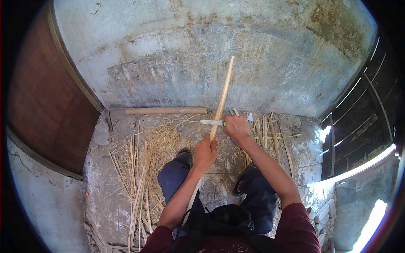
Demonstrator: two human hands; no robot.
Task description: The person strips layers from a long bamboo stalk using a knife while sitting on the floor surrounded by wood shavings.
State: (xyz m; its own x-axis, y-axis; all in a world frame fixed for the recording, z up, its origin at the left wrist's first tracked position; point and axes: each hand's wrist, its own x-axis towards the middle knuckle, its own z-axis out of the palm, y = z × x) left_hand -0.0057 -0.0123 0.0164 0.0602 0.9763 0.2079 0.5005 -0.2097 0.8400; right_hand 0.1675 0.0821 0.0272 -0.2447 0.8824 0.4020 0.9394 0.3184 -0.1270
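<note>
A long pale bamboo strip (pixel 227 86) rises at a slant in front of me, its far end toward the wall. My left hand (pixel 204 152) is closed round its lower part, and the strip runs on down along my left forearm toward my lap. Just above that grip, a knife (pixel 211 122) lies crosswise against the strip, its blade tip pointing left. My right hand (pixel 237 127) is wrapped round the knife's handle, of which only a little green shows.
Thin shavings (pixel 162 141) are heaped on the floor at left, with long split strips (pixel 137 198) beside them. More strips (pixel 276 145) lie at right. A bamboo pole (pixel 166 111) rests along the base of the stained wall (pixel 168 63). A brown door panel (pixel 48 92) stands at left.
</note>
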